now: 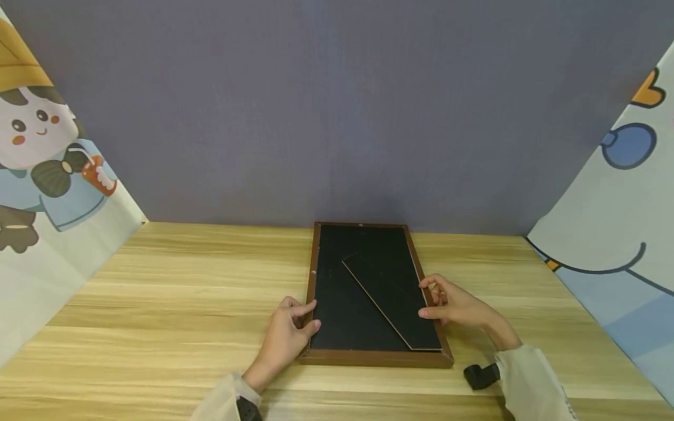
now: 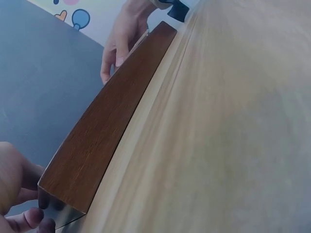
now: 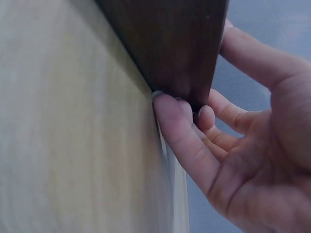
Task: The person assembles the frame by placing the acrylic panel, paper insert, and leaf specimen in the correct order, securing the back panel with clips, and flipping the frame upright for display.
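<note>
A brown wooden picture frame (image 1: pixel 376 358) lies flat on the table, its black back (image 1: pixel 337 304) facing up. A black stand panel (image 1: pixel 395 298) with a thin tan edge slants across that back, its lower end near the bottom right corner. My left hand (image 1: pixel 284 333) grips the frame's left side low down, thumb and index finger on the rim. At the right side, my right hand (image 1: pixel 455 304) holds the rim, with the thumb tip over the edge by the panel. In the right wrist view, curled fingers (image 3: pixel 182 131) touch the brown side; part of the grip is hidden.
The frame rests on a light wood-grain table (image 1: pixel 184 280), its far end close to a grey back wall (image 1: pixel 337 117). Cartoon-printed panels (image 1: pixel 52 152) stand at left and right. A black device (image 1: pixel 481 376) is at the right sleeve cuff.
</note>
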`<state>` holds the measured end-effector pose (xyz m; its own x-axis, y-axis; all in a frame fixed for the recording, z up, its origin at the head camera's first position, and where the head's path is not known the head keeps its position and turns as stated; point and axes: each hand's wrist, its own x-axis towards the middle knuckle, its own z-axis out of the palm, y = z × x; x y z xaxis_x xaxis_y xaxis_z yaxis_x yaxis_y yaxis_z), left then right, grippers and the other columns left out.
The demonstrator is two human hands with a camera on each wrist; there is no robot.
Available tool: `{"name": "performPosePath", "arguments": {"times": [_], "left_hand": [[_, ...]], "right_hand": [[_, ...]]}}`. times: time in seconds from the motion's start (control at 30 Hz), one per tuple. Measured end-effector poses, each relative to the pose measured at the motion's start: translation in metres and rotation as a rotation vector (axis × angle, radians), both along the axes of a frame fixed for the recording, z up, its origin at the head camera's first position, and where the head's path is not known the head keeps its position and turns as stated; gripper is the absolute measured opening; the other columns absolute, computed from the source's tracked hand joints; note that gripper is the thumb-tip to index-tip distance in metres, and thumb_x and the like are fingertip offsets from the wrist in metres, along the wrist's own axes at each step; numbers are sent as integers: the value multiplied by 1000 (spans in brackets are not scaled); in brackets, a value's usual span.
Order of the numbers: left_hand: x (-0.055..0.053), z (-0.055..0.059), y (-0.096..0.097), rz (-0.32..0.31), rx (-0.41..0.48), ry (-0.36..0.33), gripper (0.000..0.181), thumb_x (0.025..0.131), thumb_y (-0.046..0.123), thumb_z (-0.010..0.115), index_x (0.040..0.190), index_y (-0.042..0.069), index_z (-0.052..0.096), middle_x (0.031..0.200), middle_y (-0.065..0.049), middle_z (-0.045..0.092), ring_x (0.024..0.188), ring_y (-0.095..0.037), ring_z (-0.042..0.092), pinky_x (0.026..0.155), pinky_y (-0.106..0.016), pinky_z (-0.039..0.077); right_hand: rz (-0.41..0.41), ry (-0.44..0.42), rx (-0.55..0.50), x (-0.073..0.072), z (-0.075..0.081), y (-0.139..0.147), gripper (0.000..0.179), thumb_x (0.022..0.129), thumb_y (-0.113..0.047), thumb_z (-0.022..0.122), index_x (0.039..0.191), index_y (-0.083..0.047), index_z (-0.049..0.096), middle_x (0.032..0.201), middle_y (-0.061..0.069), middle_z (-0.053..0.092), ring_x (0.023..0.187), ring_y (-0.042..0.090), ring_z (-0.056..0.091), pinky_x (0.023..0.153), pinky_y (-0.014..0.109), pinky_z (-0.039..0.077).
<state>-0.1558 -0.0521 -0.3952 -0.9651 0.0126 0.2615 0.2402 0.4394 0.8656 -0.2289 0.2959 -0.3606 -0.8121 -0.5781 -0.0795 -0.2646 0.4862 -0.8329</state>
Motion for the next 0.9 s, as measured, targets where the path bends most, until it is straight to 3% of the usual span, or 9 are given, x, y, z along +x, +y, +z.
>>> {"name": "performPosePath", "arguments": {"times": [0.37,0.6,0.9], "left_hand": [[-3,1,0,-14,-29,-31,37,77,-2,73,113,-5,66,82,-5,49,65,-9,43,52,-19,39],[-6,-4,-1,2,-35,-10,39,75,1,77,112,-4,68,91,-9,53,71,-12,47,59,-18,41],[-8,-3,-4,31,-99,6,45,73,5,79,115,-3,65,90,-8,56,75,-13,50,63,-20,43]], "right_hand": [[11,-5,-5,-1,-3,2,56,89,-13,66,127,8,31,82,5,31,62,7,41,51,25,46],[-6,-8,14,-1,-1,2,58,89,-15,67,128,7,31,82,5,30,63,7,41,52,25,46],[-7,-3,15,-2,0,0,57,88,-15,67,127,6,32,83,5,31,63,7,42,52,25,47]]}}
